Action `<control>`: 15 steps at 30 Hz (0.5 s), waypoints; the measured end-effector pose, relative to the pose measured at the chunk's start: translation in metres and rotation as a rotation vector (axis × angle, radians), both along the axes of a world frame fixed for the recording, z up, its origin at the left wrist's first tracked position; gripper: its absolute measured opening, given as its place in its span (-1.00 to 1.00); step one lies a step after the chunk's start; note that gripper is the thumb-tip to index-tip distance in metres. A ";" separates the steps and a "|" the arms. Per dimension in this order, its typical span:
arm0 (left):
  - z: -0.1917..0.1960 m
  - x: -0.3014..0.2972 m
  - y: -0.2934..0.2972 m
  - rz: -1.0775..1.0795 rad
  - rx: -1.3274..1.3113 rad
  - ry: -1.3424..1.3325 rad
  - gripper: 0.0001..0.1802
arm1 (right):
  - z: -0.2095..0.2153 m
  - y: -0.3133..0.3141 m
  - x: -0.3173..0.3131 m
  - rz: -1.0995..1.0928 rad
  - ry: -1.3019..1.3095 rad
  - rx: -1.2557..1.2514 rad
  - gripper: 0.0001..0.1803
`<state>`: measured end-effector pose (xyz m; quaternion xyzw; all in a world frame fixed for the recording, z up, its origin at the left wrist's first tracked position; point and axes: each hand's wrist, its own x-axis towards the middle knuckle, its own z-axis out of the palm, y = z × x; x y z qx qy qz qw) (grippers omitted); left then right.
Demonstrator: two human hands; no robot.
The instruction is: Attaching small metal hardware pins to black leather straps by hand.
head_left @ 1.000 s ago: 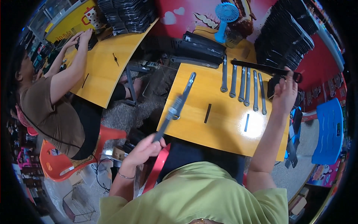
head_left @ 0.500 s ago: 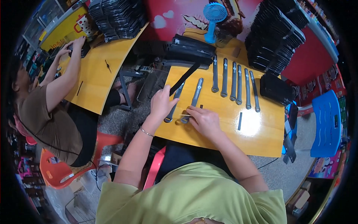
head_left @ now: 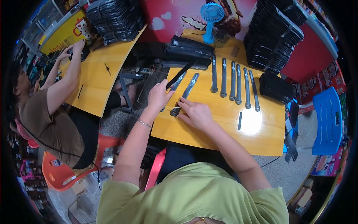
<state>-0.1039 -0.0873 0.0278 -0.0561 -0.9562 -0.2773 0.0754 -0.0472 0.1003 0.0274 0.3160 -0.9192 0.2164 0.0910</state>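
Note:
My left hand [head_left: 158,97] is closed on a flat black strap [head_left: 183,73], which slants up and away to the right. My right hand [head_left: 197,114], fingers bent and pinched, holds a thin pale stick [head_left: 172,107]. Beneath its fingertips lies a dark grey strap [head_left: 190,84] with a rounded end, flat on the yellow table [head_left: 218,138]. Another grey strap [head_left: 179,81] lies partly hidden behind my left hand. Further right, several similar straps [head_left: 232,80] are laid out side by side.
A small black strip [head_left: 239,121] lies right of my right hand. Black straps are piled [head_left: 188,52] at the back, near a blue fan [head_left: 212,15]. Tall black stacks [head_left: 274,35] and a black bundle [head_left: 276,87] stand right. At left, a person [head_left: 52,115] works at another table [head_left: 97,74].
Both hands have shifted slightly left, and the grey strap under my right fingers has slid left and nearer. The small black piece beside my right hand is now out of sight.

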 end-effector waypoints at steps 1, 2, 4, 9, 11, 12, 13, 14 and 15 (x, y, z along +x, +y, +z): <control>-0.003 -0.002 -0.001 -0.014 0.000 -0.001 -0.64 | 0.002 -0.001 -0.001 0.000 -0.013 0.000 -0.50; -0.006 -0.003 -0.003 -0.029 0.001 -0.002 -0.64 | 0.003 -0.003 -0.001 0.000 -0.026 0.000 -0.50; -0.012 -0.005 -0.003 -0.040 0.034 0.070 -0.67 | 0.002 -0.008 0.000 -0.005 -0.018 0.002 -0.50; 0.001 -0.002 -0.002 -0.006 0.173 0.048 -0.72 | 0.007 -0.011 0.008 -0.046 0.005 0.016 -0.53; 0.011 0.006 -0.003 0.058 0.461 0.030 -0.65 | 0.013 -0.004 0.014 -0.094 -0.021 -0.154 -0.55; 0.008 0.011 -0.003 0.028 0.690 0.111 -0.65 | 0.015 0.000 0.017 -0.092 -0.022 -0.156 -0.55; 0.009 0.018 -0.003 0.032 0.688 0.111 -0.65 | 0.016 0.004 0.021 -0.117 -0.103 -0.274 -0.58; 0.014 0.029 -0.001 -0.007 1.104 -0.047 -0.63 | 0.020 0.007 0.026 -0.141 -0.184 -0.392 -0.62; 0.022 0.040 0.006 -0.052 1.515 -0.225 -0.58 | 0.028 0.012 0.033 -0.147 -0.189 -0.393 -0.62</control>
